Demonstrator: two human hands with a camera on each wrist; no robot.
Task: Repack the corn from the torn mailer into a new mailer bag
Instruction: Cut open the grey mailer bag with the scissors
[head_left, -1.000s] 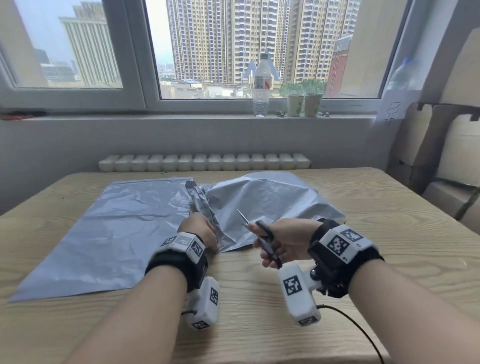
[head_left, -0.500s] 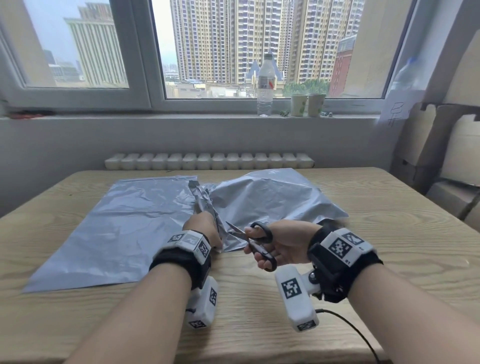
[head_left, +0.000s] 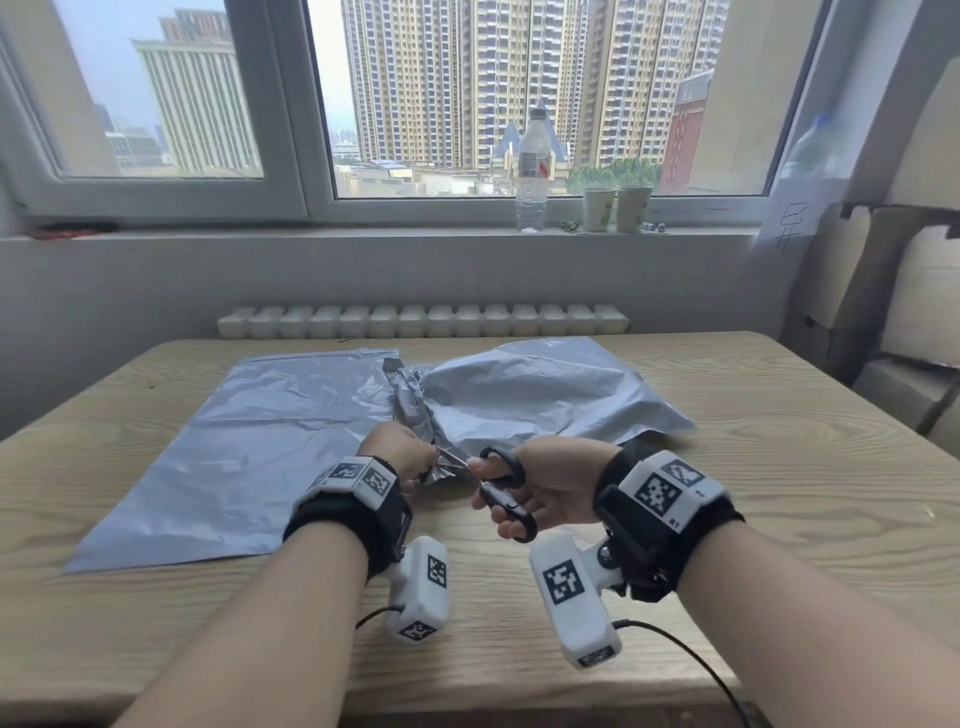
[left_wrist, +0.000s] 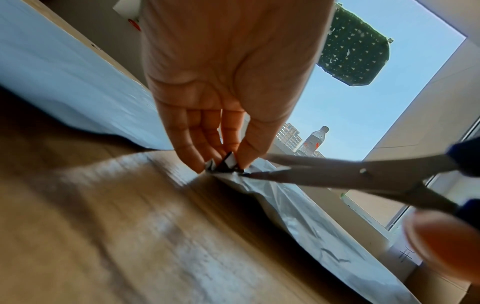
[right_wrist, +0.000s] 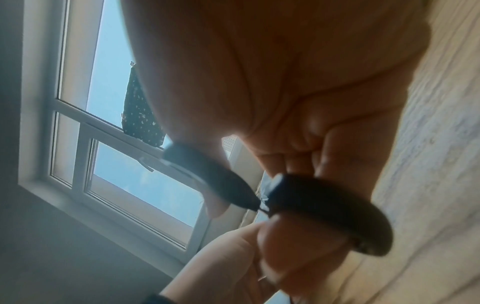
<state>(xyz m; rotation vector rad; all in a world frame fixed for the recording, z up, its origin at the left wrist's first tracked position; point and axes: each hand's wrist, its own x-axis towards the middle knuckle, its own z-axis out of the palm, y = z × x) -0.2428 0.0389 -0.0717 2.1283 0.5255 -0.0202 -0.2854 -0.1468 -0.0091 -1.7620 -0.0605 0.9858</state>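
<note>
A bulging grey mailer (head_left: 540, 395) lies at the table's middle right, its crumpled left edge running toward me. My left hand (head_left: 400, 452) pinches that edge's near corner (left_wrist: 223, 164) between thumb and fingers. My right hand (head_left: 540, 493) grips black-handled scissors (head_left: 506, 488), thumb and fingers through the loops (right_wrist: 324, 207). The blades (left_wrist: 324, 172) are slightly apart with their tips at the pinched corner. A flat grey mailer (head_left: 244, 447) lies spread out to the left. No corn is visible.
The wooden table (head_left: 779, 467) has bare surface at the right and front. A water bottle (head_left: 532, 171) and two paper cups (head_left: 615, 208) stand on the windowsill. Cardboard boxes (head_left: 893, 332) lean at the right. A radiator (head_left: 421, 319) runs behind the table.
My right hand swung the scissors from pointing up and away to pointing left, bringing the blade tips to the mailer corner that my left hand holds.
</note>
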